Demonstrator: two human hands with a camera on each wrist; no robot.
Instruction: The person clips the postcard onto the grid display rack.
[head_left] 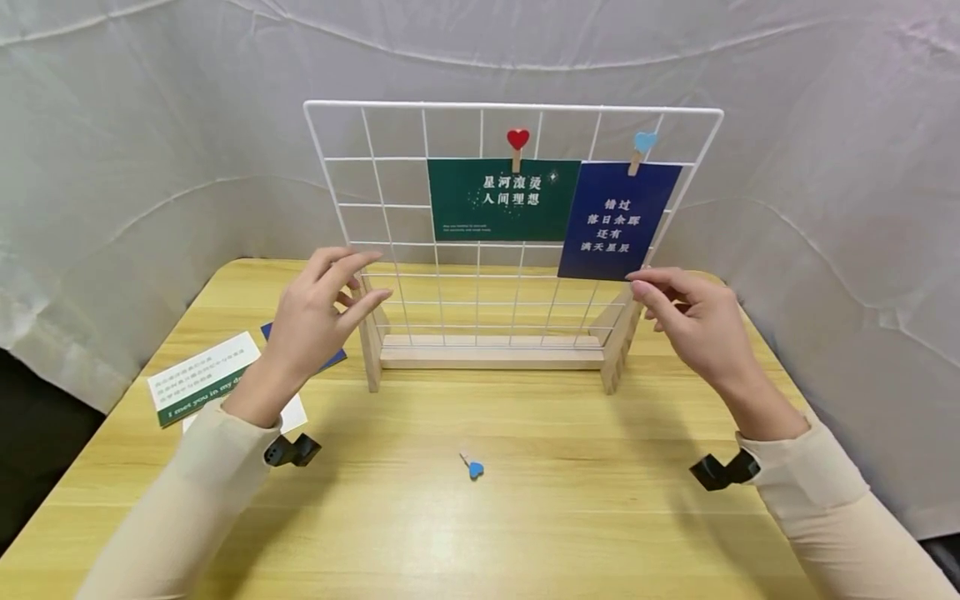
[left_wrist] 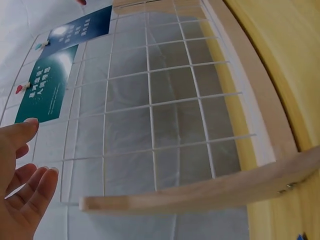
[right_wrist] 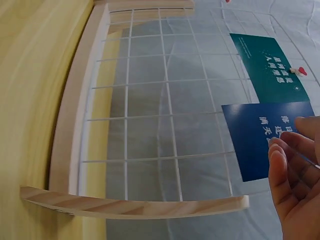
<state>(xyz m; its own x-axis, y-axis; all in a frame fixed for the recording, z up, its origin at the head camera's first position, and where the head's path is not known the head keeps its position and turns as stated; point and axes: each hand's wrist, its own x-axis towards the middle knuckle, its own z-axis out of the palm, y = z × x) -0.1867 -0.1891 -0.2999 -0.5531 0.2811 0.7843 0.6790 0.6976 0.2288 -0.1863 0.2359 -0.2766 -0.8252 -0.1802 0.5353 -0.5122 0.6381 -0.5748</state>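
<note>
A white wire grid (head_left: 480,244) stands upright in a wooden base (head_left: 491,358). A green card (head_left: 506,221) hangs on it under a red heart peg (head_left: 517,142). To its right hangs a dark blue card (head_left: 600,237) under a light blue heart peg (head_left: 643,143). My right hand (head_left: 693,321) is in front of the blue card's lower right corner, thumb and forefinger apart in the right wrist view and nothing held between them. My left hand (head_left: 311,312), fingers spread and holding nothing, hovers by the grid's left edge.
On the wooden table (head_left: 555,517) a small blue heart peg (head_left: 473,468) lies in front of the stand. Several cards lie at the left, among them a white and green card (head_left: 202,375) and a blue card (head_left: 333,359) partly behind my left arm. Pale cloth (head_left: 187,108) hangs behind.
</note>
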